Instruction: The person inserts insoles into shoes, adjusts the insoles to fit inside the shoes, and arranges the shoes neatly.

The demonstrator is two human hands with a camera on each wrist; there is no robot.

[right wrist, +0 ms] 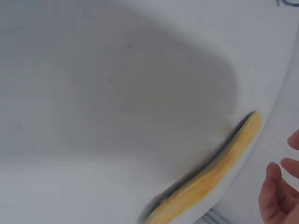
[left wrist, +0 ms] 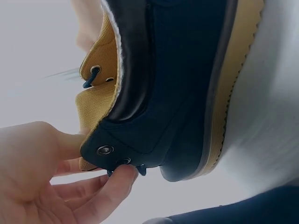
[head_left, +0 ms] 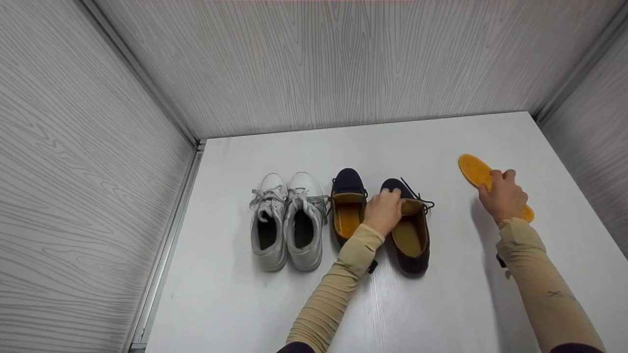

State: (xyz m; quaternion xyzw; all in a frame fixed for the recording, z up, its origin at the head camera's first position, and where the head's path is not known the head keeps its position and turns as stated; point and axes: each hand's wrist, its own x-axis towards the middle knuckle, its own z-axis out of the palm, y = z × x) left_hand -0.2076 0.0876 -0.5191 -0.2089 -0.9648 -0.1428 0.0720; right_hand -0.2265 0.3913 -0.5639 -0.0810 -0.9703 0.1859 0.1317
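Observation:
My left hand point(head_left: 384, 212) pinches the eyelet flap of a navy lace-up shoe point(head_left: 414, 264), thumb on one side and fingers on the other, as the left wrist view shows. That shoe has a tan lining and a loose dark lace. Its mate, another navy shoe point(head_left: 348, 177), stands just left, with an orange insole point(head_left: 347, 221) inside. Over on the right, an orange insole point(head_left: 472, 168) lies on the table. Above it hovers my right hand point(head_left: 505, 197); in the right wrist view its bent fingers point(right wrist: 270, 193) are apart from the insole.
A pair of white sneakers, the left one point(head_left: 272, 257) and the right one point(head_left: 308, 259), stands left of the navy shoes. The white table point(head_left: 221, 304) meets wood-grain panels point(head_left: 319, 68) at the back and both sides. A metal strip point(head_left: 159, 284) runs along its left edge.

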